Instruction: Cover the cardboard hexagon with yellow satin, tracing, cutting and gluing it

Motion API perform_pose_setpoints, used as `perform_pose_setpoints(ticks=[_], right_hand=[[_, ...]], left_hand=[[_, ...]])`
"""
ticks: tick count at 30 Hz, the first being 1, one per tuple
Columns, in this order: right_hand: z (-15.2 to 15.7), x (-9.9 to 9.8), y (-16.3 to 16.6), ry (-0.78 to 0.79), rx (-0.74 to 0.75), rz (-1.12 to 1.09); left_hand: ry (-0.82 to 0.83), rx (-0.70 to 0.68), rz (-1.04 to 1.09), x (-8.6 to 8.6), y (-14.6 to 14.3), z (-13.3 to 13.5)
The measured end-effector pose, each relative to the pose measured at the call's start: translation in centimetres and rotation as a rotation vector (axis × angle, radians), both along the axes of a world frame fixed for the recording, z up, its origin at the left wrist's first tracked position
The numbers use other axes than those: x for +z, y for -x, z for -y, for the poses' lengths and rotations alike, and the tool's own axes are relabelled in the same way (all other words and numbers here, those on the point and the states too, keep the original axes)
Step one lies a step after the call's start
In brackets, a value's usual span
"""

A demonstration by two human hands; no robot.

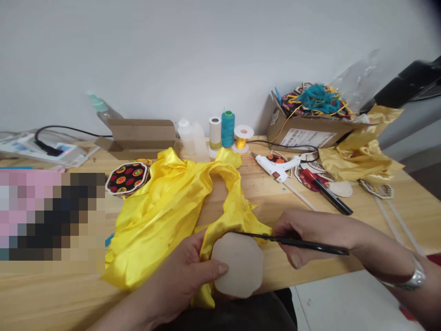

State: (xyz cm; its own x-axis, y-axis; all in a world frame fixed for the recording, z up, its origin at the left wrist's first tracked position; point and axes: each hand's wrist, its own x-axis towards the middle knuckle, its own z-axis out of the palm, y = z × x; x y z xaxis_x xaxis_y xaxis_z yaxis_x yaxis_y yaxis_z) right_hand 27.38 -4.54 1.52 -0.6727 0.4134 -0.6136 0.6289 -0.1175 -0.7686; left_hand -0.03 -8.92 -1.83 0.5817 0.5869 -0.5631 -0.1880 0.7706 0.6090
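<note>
Left hand [182, 276] grips scalloped beige disc [237, 265] over yellow satin [161, 216]; right hand [303, 234] pinches slim black tool [296, 243] lying across disc's top edge. White glue gun [275, 166], thread spool [228, 128] farther back on tabletop [310, 271].

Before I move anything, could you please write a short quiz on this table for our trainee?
1. Which hand has its thumb on the beige scalloped disc lying over the yellow satin? A) left B) right C) neither
2. True or false: the silver bangle is on the person's right wrist.
3. Fill in the blank: the spool just right of the teal thread cone holds ____ thread.

Key: 1) A; 2) true; 3) gold
</note>
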Motion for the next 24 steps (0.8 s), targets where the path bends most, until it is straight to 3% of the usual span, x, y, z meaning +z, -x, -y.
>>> perform_pose_setpoints(ticks=[10, 24], right_hand=[[0.24, -0.52, 0.14, 0.094, -0.114, -0.039], [-0.06, -0.05, 0.31, 0.071, -0.162, 0.056]], left_hand=[[-0.014, -0.027, -0.021, 0.19, -0.11, 0.02], [-0.029, -0.038, -0.02, 0.18, -0.28, 0.02]])
